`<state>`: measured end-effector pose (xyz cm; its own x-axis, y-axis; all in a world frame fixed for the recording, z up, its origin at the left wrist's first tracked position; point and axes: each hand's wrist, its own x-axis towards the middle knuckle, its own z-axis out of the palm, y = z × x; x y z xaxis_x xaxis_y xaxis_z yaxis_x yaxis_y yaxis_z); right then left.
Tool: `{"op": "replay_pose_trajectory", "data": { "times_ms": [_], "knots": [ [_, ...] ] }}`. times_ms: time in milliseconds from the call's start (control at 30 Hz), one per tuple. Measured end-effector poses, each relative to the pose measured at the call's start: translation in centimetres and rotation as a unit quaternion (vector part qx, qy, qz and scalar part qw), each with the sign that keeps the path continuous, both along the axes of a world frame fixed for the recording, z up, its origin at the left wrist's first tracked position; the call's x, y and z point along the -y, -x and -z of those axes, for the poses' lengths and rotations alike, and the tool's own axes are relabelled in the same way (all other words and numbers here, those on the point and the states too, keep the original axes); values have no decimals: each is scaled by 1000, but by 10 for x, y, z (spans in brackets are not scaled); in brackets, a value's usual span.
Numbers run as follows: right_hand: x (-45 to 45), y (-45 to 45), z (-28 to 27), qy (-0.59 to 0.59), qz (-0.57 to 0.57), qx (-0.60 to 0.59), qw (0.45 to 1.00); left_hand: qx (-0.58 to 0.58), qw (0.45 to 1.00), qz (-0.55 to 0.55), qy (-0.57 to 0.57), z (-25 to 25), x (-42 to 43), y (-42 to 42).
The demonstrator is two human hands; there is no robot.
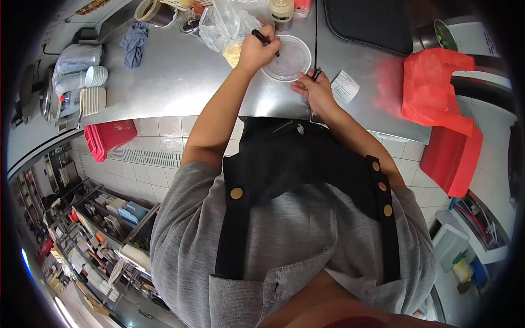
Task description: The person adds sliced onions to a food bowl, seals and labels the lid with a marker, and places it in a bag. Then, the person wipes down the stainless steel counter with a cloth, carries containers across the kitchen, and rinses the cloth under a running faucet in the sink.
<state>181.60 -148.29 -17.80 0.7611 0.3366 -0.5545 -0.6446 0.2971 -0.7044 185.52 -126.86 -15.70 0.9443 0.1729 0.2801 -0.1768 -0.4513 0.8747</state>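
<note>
A round, clear lid or shallow container (pixel 286 59) with a white rim lies on the steel counter. My left hand (pixel 258 53) is closed around a black marker (pixel 260 36), its tip end pointing down at the left part of the round piece. At the lower right rim, my right hand (pixel 317 90) has its fingers bent and holds a small black cap (pixel 316 74); its fingertips touch the rim. A printed paper slip (pixel 344 87) lies just right of that hand. Beyond my left hand is a clear plastic bag (pixel 232 23), with pale yellow food (pixel 232 54) beside it.
A jar (pixel 281 12) stands at the counter's back, near a black mat (pixel 369 24). A blue-grey cloth (pixel 134 45) and stacked white bowls (pixel 96 76) are on the left. A red plastic bag (pixel 432 85) hangs over the right end, above a red bin (pixel 451 161).
</note>
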Motion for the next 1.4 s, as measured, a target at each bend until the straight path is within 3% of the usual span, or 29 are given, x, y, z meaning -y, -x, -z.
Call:
{"op": "replay_pose_trajectory", "data": {
  "times_ms": [200,500,933,1233,1400],
  "knots": [
    [-1,0,-1,5,3,-2,1000,-93,994,-10,-60,-21,7,9],
    [0,0,-2,-4,1,3,1000,-33,998,-11,-46,-6,5,4],
    [0,0,-2,-1,-1,1,1000,-72,993,-8,-93,-12,7,7],
    [1,0,2,-7,-2,5,1000,-63,998,-4,-30,-7,7,6],
    [1,0,1,-9,0,4,1000,-81,992,-11,-99,-18,14,12]
  ]
}}
